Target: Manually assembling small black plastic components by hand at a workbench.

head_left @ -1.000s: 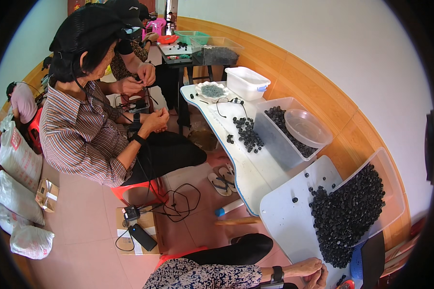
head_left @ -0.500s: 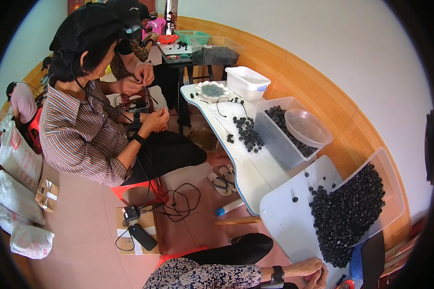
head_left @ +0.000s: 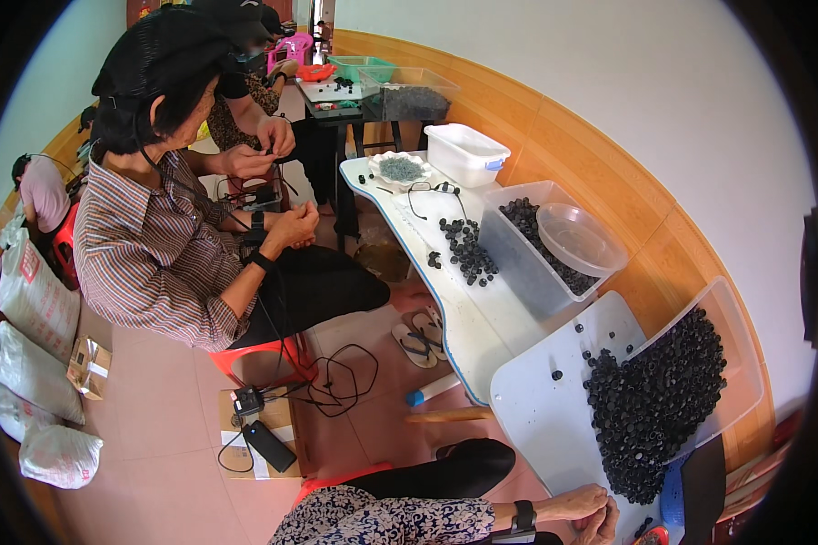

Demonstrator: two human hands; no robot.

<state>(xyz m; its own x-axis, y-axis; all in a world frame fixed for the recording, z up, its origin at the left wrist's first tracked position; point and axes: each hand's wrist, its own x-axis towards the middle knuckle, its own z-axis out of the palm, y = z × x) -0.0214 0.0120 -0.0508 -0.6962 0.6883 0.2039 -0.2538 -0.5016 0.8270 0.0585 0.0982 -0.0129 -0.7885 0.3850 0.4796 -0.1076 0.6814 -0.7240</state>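
At the lower right, beside the near edge of the light table, my left hand (head_left: 582, 501) reaches in from a patterned sleeve with a black band at the wrist. Its fingers are pressed together. My right hand (head_left: 600, 526) meets it there, fingers also pinched, its lower part cut off by the picture's edge. Whatever the two hands hold between them is too small and hidden to name. Just beyond them spreads a large heap of small black round parts (head_left: 645, 409), spilling out of a tilted clear plastic bin (head_left: 743, 381) onto the table (head_left: 536, 391).
A grey bin (head_left: 509, 250) of black parts carries a clear round lid (head_left: 580, 238). Behind it stand a white tub (head_left: 468, 156), a shell-shaped dish (head_left: 400, 170) and glasses (head_left: 420, 202). A co-worker (head_left: 154, 245) sits at left; cables and a box (head_left: 286, 418) lie on the floor.
My two hands stay together in nearly the same place. Farther back, another person's hands have shifted slightly. The heap and bins look unmoved.
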